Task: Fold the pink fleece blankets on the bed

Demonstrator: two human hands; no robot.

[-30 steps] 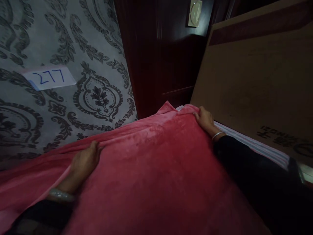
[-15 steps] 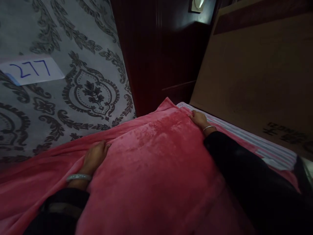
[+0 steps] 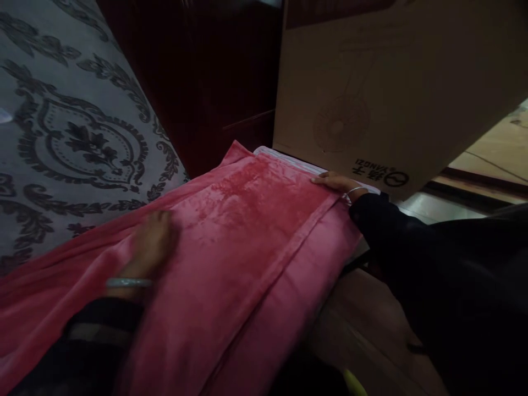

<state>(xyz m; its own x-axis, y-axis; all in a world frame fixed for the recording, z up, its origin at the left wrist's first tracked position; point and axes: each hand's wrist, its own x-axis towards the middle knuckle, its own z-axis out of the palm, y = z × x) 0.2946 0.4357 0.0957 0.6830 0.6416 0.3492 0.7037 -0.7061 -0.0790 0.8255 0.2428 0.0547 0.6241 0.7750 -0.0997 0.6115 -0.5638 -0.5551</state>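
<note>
A pink plush blanket (image 3: 231,236) lies spread and layered over a surface, with a striped sheet (image 3: 284,158) showing along its far edge. My left hand (image 3: 152,245), blurred by motion, is over the left part of the blanket; its fingers are smeared. My right hand (image 3: 336,181) rests near the far right edge of the blanket, its fingers stretched out on the cloth. A long fold or hem runs diagonally down from beside my right hand.
A large cardboard box (image 3: 350,99) with printing stands behind the bedding. A dark red panel (image 3: 214,71) is left of it. Patterned wallpaper (image 3: 91,143) fills the left side. Brown floor (image 3: 363,330) shows at the lower right.
The view has turned right. My right hand has moved along the blanket's far edge to the right, and the blanket now covers more of the striped sheet. The diagonal hem has come into view.
</note>
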